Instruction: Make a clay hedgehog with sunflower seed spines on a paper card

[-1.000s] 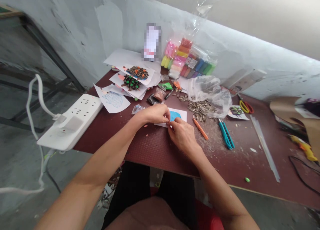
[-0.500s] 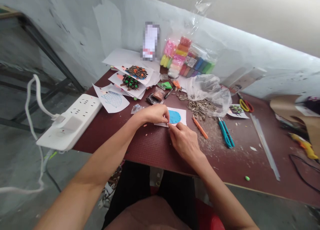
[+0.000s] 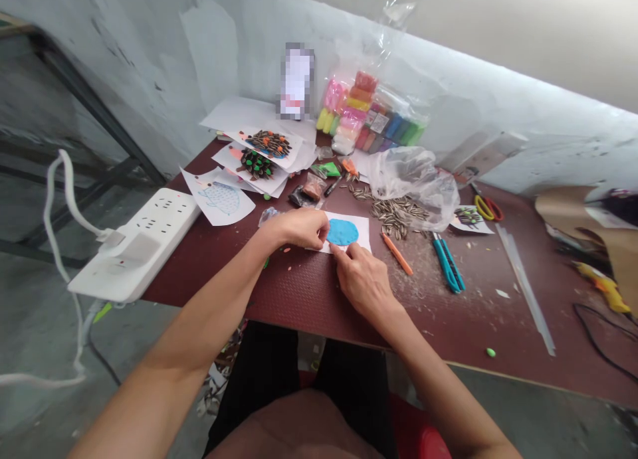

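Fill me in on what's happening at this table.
A person sits at a cluttered dark red table working on a small white card bearing a flat blue clay patch. The left hand rests at the card's left edge; the right hand touches its near edge. Sunflower seeds, clay packs and finished seed pictures lie around.

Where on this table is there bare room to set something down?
Bare tabletop lies along the near edge, between the power strip and the right hand, and right of the blue scissors toward the clear strip, though littered with crumbs. The back is crowded with papers, clay packs and sunflower seeds.
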A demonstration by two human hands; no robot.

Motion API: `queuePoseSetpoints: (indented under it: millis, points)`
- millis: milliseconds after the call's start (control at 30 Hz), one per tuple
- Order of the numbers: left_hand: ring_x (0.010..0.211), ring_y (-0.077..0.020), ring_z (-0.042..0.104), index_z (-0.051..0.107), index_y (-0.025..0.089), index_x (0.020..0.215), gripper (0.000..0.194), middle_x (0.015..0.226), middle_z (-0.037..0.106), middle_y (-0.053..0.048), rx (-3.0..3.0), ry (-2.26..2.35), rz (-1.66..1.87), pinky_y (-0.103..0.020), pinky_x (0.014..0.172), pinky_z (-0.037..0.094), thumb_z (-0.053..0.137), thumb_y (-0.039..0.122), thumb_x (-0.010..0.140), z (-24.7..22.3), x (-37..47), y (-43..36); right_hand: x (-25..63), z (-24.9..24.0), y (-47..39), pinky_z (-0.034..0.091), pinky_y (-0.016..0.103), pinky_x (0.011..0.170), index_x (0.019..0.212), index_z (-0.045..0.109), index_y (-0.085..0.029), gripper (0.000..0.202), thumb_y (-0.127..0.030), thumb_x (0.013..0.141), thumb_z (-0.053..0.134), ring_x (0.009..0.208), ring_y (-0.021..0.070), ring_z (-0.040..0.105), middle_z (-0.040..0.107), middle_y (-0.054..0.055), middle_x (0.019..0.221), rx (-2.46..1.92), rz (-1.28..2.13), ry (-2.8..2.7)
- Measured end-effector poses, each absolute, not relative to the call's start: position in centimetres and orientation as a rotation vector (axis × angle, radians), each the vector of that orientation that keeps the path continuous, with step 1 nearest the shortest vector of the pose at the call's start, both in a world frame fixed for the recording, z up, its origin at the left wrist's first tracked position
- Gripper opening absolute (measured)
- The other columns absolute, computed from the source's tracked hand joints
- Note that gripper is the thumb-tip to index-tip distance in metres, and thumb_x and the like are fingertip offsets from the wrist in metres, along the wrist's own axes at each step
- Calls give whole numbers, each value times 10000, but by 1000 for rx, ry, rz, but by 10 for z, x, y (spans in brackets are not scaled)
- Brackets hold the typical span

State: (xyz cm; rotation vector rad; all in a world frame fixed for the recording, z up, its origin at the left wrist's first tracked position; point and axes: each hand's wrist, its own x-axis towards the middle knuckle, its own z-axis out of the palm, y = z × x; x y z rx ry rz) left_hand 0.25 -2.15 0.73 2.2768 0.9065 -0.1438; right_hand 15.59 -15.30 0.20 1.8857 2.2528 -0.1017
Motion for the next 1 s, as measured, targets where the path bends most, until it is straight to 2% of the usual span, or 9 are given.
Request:
queuePoseSetpoints:
  millis: [333, 567, 800, 1000]
  points:
    - [599, -155, 597, 790, 156, 833, 165, 700, 727, -45, 2272, 951, -212, -244, 562, 382, 668, 147, 722, 10, 5, -25, 159, 1, -154, 391, 280, 712, 1445, 606, -222, 457, -196, 1056, 368, 938, 209, 610, 681, 132, 1090, 1905, -107, 2297]
    - [582, -153, 596, 785, 152, 837, 161, 700, 725, -47, 2237, 944, -212, -241, 543, 383, 667, 168, 730, 8, 4, -24, 156, -1, -155, 367, 278, 701, 1358, 661, -217, 410, -205, 1054, 387, 910, 200, 599, 685, 116, 1045, 1874, -108, 2323]
    - [566, -151, 592, 790, 164, 840, 163, 692, 721, -42, 2243, 940, -204, -250, 576, 414, 673, 154, 726, 7, 3, -24, 163, -2, -150, 381, 278, 720, 1464, 596, -299, 485, -178, 1046, 383, 976, 208, 609, 677, 106, 1125, 1925, -107, 2323]
    - [496, -141, 559, 767, 164, 785, 119, 644, 693, -28, 2209, 934, -177, -254, 519, 389, 669, 147, 720, 7, 3, -25, 164, -4, -145, 373, 279, 705, 1424, 635, -311, 479, -175, 1049, 370, 986, 214, 610, 669, 104, 1140, 1901, -85, 2307]
